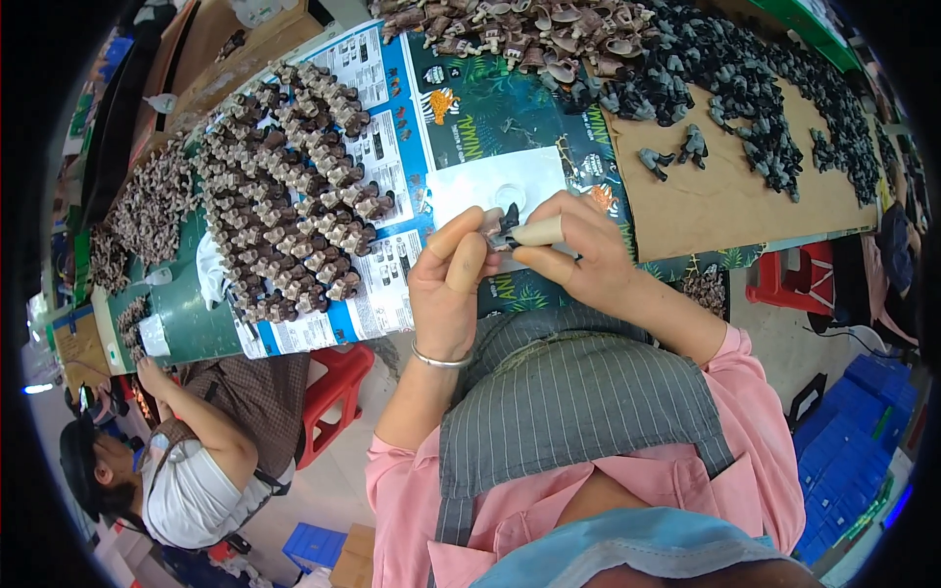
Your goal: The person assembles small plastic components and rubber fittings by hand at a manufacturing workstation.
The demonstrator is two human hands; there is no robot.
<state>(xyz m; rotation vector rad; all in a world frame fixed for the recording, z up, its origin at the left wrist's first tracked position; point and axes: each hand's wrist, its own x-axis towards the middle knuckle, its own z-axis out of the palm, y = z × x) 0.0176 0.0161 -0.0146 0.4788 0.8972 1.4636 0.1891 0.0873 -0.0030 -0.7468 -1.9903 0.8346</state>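
Small figurine (507,224) in the left hand (446,284) is showing matt dark plastic. Brown figurines (294,186) are appearing as dull moulded plastic. Printed sheet (490,118) is reading as glossy paper; board (725,191) as rough matt cardboard. Bracelet (438,361) is gleaming, metallic. Apron (569,402) is presenting as striped cloth.

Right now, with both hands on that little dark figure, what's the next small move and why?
Probably set the small dark figure down with the grey figures on the cardboard sheet. Both the left hand and right hand pinch it over the white tray, and the lookalike pieces lie on that sheet.
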